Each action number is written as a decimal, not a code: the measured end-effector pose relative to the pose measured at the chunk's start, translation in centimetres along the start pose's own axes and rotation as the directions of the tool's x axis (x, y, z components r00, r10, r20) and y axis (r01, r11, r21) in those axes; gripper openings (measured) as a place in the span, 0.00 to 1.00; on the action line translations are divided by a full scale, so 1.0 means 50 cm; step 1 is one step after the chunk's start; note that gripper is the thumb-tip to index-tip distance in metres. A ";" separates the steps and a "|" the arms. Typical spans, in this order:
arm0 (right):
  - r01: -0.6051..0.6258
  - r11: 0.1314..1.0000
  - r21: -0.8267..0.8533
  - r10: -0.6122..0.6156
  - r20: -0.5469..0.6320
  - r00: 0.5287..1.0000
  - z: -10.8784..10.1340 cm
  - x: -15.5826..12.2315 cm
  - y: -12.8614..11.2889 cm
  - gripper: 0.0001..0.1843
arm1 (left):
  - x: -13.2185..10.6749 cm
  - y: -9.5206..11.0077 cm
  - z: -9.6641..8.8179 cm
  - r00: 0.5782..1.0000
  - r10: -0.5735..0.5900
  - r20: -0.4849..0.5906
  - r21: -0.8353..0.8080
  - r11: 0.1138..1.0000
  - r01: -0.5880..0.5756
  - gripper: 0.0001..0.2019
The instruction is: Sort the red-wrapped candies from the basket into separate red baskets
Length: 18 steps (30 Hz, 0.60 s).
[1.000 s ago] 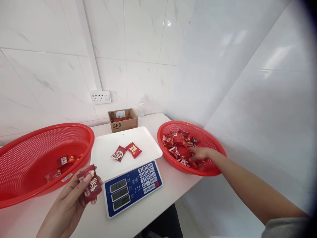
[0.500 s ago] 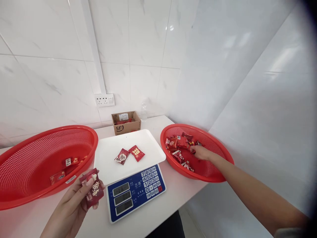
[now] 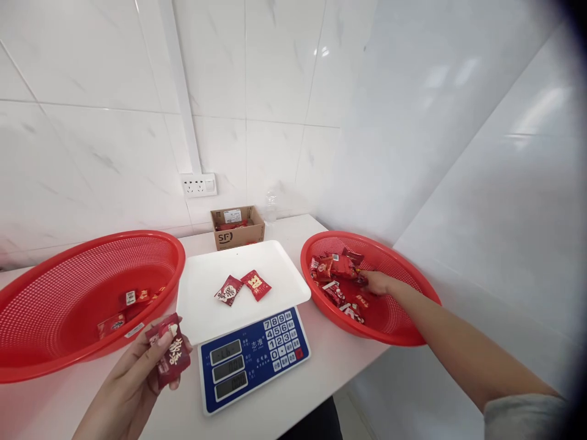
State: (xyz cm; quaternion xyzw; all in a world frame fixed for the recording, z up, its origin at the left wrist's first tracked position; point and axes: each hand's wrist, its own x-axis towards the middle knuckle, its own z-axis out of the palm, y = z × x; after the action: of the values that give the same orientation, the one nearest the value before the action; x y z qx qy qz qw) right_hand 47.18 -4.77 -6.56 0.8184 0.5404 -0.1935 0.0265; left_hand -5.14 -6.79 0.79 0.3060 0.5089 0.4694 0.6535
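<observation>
My left hand (image 3: 144, 371) is closed on a red candy packet (image 3: 173, 354) with white lettering, in front of the scale's left side. My right hand (image 3: 378, 283) reaches into the red basket on the right (image 3: 403, 327). Its fingers are curled down at a dark red candy packet (image 3: 361, 277), and their tips are partly hidden. Several other red packets (image 3: 342, 266) lie around them. Two more packets, one maroon with a white patch (image 3: 228, 290) and one red with cream lettering (image 3: 256, 285), rest on the white pan (image 3: 202, 315) of the scale.
A second red basket (image 3: 177, 269) on the left holds several red packets (image 3: 111, 325). Behind the scale's blue keypad panel (image 3: 257, 360) and pan stand a small cardboard box (image 3: 241, 237) and a clear bottle (image 3: 271, 208). Tiled walls border the white table (image 3: 316, 360).
The whole view has shifted slightly. My right hand has moved a little among the packets, and a red packet below its fingers shows more plainly. The left hand keeps its packet.
</observation>
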 end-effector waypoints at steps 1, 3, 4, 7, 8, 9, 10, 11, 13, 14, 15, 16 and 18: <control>-0.031 0.999 -0.019 0.031 0.038 0.999 -0.001 -0.004 -0.002 0.14 | 0.000 0.000 0.002 1.000 0.006 0.008 0.005 1.000 -0.007 0.25; -0.058 0.997 -0.048 0.061 0.080 0.995 -0.003 -0.014 -0.007 0.13 | 0.001 -0.001 0.006 1.000 0.016 0.027 0.017 1.000 -0.016 0.25; -0.069 0.996 -0.058 0.075 0.094 0.993 -0.004 -0.019 -0.010 0.13 | 0.002 -0.002 0.009 0.999 0.014 0.038 0.023 1.000 -0.015 0.26; -0.081 0.994 -0.073 0.090 0.122 0.988 -0.007 -0.032 -0.022 0.12 | 0.003 -0.005 0.012 0.999 -0.002 0.055 0.032 0.999 0.000 0.28; -0.079 0.994 -0.072 0.089 0.134 0.987 -0.009 -0.036 -0.026 0.12 | 0.003 -0.006 0.011 0.999 -0.008 0.054 0.032 0.999 0.006 0.28; -0.078 0.995 -0.069 0.087 0.144 0.986 -0.012 -0.040 -0.030 0.11 | 0.004 -0.006 0.010 0.999 -0.012 0.051 0.030 1.000 0.011 0.29; -0.077 0.995 -0.063 0.085 0.153 0.984 -0.016 -0.044 -0.033 0.10 | 0.004 -0.006 0.007 0.999 -0.014 0.048 0.028 1.000 0.013 0.29; -0.078 0.996 -0.053 0.085 0.160 0.983 -0.021 -0.049 -0.035 0.09 | 0.005 -0.006 0.004 0.999 -0.015 0.042 0.025 1.000 0.014 0.29; -0.088 0.996 -0.025 0.091 0.168 0.982 -0.031 -0.059 -0.038 0.06 | 0.006 -0.006 -0.002 0.999 -0.011 0.035 0.021 1.000 0.010 0.28; -0.095 0.995 -0.009 0.095 0.171 0.981 -0.036 -0.064 -0.039 0.07 | 0.006 -0.005 -0.004 1.000 -0.007 0.031 0.019 1.000 0.007 0.28; -0.101 0.995 0.007 0.099 0.173 0.980 -0.040 -0.068 -0.040 0.10 | 0.007 -0.005 -0.006 1.000 -0.005 0.029 0.019 1.000 0.005 0.28; -0.105 0.994 0.019 0.100 0.174 0.980 -0.043 -0.071 -0.043 0.14 | 0.007 -0.005 -0.007 1.000 -0.003 0.027 0.018 1.000 0.002 0.28; -0.101 0.995 0.028 0.094 0.170 0.981 -0.042 -0.072 -0.052 0.21 | 0.006 -0.006 -0.007 1.000 -0.001 0.029 0.017 1.000 0.000 0.28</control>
State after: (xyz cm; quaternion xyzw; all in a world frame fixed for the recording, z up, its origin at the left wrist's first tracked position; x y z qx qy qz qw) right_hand 44.23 -6.30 -2.96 0.8249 0.4919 -0.2704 0.0668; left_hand -5.38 -6.66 0.31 0.3183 0.5033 0.4604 0.6583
